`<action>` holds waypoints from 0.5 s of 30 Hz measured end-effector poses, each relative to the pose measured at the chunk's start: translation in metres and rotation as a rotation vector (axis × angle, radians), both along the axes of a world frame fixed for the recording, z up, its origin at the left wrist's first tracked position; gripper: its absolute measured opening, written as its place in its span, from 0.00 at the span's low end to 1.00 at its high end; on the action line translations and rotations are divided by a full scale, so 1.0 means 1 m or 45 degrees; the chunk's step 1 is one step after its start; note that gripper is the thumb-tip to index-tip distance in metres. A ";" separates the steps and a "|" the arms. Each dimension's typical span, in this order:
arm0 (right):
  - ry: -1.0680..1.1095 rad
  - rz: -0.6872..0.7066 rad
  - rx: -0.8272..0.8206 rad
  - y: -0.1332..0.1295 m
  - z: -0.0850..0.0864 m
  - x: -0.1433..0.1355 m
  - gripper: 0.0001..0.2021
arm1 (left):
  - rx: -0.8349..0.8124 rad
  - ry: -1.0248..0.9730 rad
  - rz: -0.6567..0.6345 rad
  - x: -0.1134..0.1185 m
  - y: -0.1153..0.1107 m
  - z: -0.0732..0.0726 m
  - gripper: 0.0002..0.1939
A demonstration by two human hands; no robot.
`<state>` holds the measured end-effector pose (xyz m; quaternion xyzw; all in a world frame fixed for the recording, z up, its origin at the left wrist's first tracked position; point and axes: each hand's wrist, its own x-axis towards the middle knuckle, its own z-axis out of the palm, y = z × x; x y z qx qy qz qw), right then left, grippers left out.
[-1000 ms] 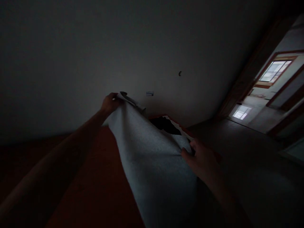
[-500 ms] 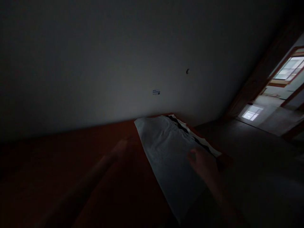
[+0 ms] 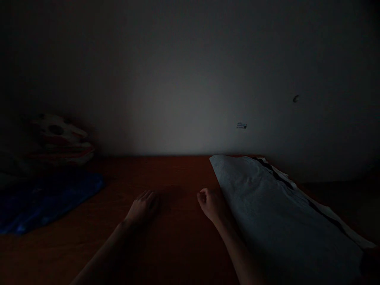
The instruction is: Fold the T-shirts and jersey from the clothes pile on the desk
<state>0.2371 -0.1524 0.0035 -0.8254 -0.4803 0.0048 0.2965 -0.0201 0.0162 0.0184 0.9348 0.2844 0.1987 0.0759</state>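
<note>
My left hand (image 3: pixel 142 207) is over the reddish-brown wooden tabletop (image 3: pixel 178 237), its fingers loosely bent and the thumb a little apart, with nothing visible in it. To its right, my right hand (image 3: pixel 210 204) is closed, thumb and fingers curled in, and no object shows there. The grey cloth (image 3: pixel 261 202) lies spread just right of my right hand, with soft creases near its far end. Along its right side run black and white bands of fabric (image 3: pixel 285 180). It is too dark to tell whether either hand touches the wood.
A shiny blue cloth or bag (image 3: pixel 59 198) lies on the left. Behind it sits a white, black and red plush-looking thing (image 3: pixel 63 140), dim and unclear. The wall (image 3: pixel 184 99) rises at the back, bearing a small label (image 3: pixel 241 126) and a round knob-like fitting (image 3: pixel 296 99).
My view has swung left and levelled: the doorway is gone and the blue thing shows. My right hand has moved from over the grey cloth to its left, nearer my left hand.
</note>
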 end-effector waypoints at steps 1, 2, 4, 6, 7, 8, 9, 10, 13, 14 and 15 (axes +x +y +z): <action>-0.027 0.002 -0.023 0.011 -0.001 -0.007 0.10 | -0.022 -0.023 0.041 -0.004 0.001 0.000 0.14; -0.060 0.002 -0.052 0.020 -0.002 -0.013 0.10 | -0.064 -0.058 0.076 -0.007 0.002 -0.001 0.13; -0.113 -0.011 -0.119 0.033 -0.001 -0.023 0.10 | -0.181 -0.149 0.123 -0.010 0.002 -0.002 0.12; -0.122 -0.035 -0.166 0.039 -0.001 -0.027 0.11 | -0.272 -0.212 0.129 -0.010 0.002 -0.004 0.12; -0.101 -0.035 -0.158 0.040 -0.001 -0.027 0.11 | -0.290 -0.219 0.124 -0.009 0.002 -0.004 0.12; -0.061 -0.009 -0.126 0.041 -0.002 -0.026 0.12 | -0.292 -0.210 0.118 -0.009 0.002 -0.005 0.12; -0.002 0.042 -0.071 0.040 -0.003 -0.024 0.13 | -0.286 -0.192 0.112 -0.008 0.002 -0.006 0.12; 0.070 0.102 0.001 0.040 -0.005 -0.022 0.15 | -0.277 -0.173 0.106 -0.008 0.002 -0.006 0.12; 0.274 0.194 0.214 0.038 -0.011 -0.016 0.21 | -0.256 -0.150 0.110 -0.006 0.000 -0.006 0.10; 0.313 0.182 0.264 0.038 -0.012 -0.015 0.22 | -0.249 -0.149 0.116 -0.006 0.000 -0.007 0.10; 0.336 0.160 0.299 0.038 -0.013 -0.014 0.22 | -0.243 -0.148 0.123 -0.006 -0.001 -0.007 0.10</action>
